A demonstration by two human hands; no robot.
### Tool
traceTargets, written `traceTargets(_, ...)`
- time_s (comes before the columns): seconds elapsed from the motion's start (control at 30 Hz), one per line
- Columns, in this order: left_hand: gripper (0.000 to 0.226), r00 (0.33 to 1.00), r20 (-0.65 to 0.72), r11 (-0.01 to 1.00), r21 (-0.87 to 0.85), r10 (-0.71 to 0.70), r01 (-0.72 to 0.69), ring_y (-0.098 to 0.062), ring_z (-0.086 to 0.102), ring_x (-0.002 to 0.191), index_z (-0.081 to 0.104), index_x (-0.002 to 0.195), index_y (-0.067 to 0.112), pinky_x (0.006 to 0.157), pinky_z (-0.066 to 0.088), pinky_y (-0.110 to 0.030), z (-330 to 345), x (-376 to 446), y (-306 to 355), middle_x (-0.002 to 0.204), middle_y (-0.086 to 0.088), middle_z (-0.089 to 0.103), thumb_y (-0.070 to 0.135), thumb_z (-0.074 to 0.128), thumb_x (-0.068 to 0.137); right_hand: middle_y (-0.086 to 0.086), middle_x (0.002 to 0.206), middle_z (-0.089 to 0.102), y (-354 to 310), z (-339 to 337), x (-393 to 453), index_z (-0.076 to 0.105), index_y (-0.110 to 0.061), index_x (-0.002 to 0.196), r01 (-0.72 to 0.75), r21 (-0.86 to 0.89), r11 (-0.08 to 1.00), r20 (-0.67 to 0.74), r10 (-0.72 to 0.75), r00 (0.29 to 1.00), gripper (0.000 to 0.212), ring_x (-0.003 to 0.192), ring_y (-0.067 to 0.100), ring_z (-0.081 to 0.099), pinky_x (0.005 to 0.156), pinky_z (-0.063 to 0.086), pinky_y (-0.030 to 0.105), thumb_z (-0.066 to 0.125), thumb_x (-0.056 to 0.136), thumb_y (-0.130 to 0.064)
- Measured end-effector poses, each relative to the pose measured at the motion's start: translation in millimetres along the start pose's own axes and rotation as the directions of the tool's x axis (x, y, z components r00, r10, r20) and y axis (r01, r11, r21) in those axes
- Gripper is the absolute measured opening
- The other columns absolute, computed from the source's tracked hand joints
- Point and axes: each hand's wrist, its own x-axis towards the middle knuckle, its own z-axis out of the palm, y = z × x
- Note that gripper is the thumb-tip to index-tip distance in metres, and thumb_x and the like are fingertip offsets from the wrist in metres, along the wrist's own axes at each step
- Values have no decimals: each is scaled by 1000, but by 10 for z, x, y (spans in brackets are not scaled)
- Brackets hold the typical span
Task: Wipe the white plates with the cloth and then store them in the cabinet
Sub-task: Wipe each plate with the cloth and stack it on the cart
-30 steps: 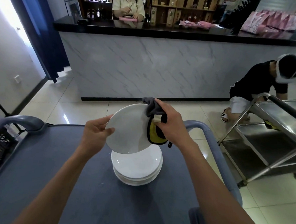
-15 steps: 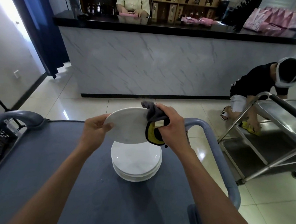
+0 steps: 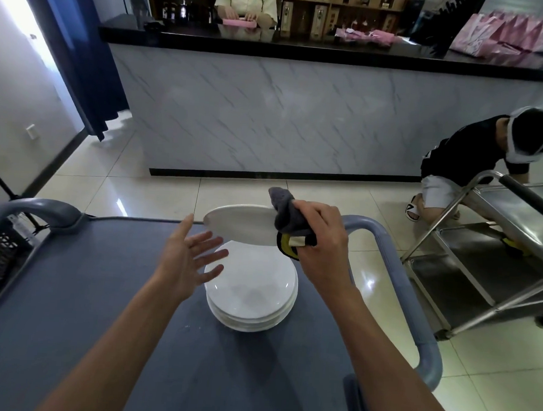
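Note:
A white plate (image 3: 242, 222) hovers nearly flat above a stack of white plates (image 3: 251, 294) on the grey cart top (image 3: 106, 290). My right hand (image 3: 320, 237) grips the plate's right rim through a grey and yellow cloth (image 3: 286, 220). My left hand (image 3: 188, 257) is off the plate, just left of and below its rim, palm up with fingers spread and holding nothing.
The cart's grey handle (image 3: 416, 309) curves along its right side. A steel trolley (image 3: 499, 251) stands to the right with a person (image 3: 476, 160) crouched at it. A marble-fronted counter (image 3: 301, 112) lies ahead, another person (image 3: 246, 0) behind it.
The plate tipped from facing me to nearly flat. My left hand let go of its left rim and opened; my right hand kept the plate and cloth.

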Motion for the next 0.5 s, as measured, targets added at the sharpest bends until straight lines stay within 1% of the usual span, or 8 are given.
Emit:
traceTargets(0.07, 75, 994, 86, 998, -27, -61, 64, -32, 74, 100, 63, 121, 9, 78, 57, -44, 50, -21, 23, 113, -9, 76, 74, 54, 86, 9, 109, 66, -11, 25, -45, 69, -4, 118, 31, -19, 999, 4, -31, 1000, 41, 97, 29, 59, 77, 52, 46, 62, 77, -3)
traceTargets(0.13, 76, 991, 114, 995, -56, -73, 80, -34, 74, 99, 62, 119, 8, 76, 57, -44, 121, -43, 67, 113, -10, 76, 74, 60, 82, 11, 108, 66, -24, 63, -111, 70, -5, 117, 62, -34, 998, 4, -62, 998, 42, 95, 31, 60, 75, 51, 49, 65, 76, 2)
traceTargets(0.2, 62, 992, 98, 995, -61, -77, 83, -35, 74, 97, 62, 116, 8, 72, 57, -41, 189, -69, 91, 114, -11, 75, 62, 66, 85, 13, 106, 66, -40, 96, -187, 69, -7, 118, 92, -33, 995, 7, -92, 996, 47, 94, 32, 59, 76, 50, 49, 69, 73, 9)
traceTargets(0.3, 29, 993, 81, 989, -117, -82, 91, -38, 74, 96, 62, 109, 6, 71, 59, -40, 249, -89, 87, 122, -19, 70, 29, 66, 91, 13, 106, 67, -50, 122, -247, 68, -11, 118, 113, -40, 993, 17, -113, 993, 59, 93, 33, 59, 77, 49, 48, 77, 66, 15)
traceTargets(0.33, 26, 994, 74, 980, -175, -77, 89, -40, 73, 97, 61, 111, 2, 70, 60, -40, 258, -93, 84, 124, -23, 68, 19, 63, 92, 13, 107, 67, -45, 123, -259, 70, -10, 117, 121, -44, 992, 26, -120, 992, 58, 93, 32, 59, 78, 49, 47, 78, 65, 16)
traceTargets(0.4, 29, 998, 43, 951, -302, -56, 66, -42, 71, 100, 58, 121, -6, 67, 62, -41, 264, -100, 78, 125, -30, 64, 6, 58, 94, 13, 107, 67, -38, 115, -298, 73, -7, 114, 149, -53, 987, 59, -146, 988, 54, 94, 33, 60, 80, 48, 46, 77, 67, 17)
traceTargets(0.43, 30, 999, 29, 940, -339, -44, 51, -41, 70, 99, 56, 122, -9, 68, 63, -41, 262, -100, 74, 125, -31, 63, 2, 56, 95, 13, 108, 68, -38, 107, -324, 73, -6, 114, 161, -55, 985, 83, -156, 984, 53, 95, 33, 62, 81, 48, 45, 77, 67, 18)
traceTargets(0.5, 32, 999, 21, 939, -341, -34, 39, -37, 68, 101, 53, 125, -17, 75, 62, -41, 248, -96, 57, 127, -29, 62, -2, 51, 96, 13, 111, 67, -41, 88, -392, 73, -6, 116, 161, -52, 986, 137, -153, 979, 55, 98, 35, 63, 83, 47, 46, 76, 67, 19)
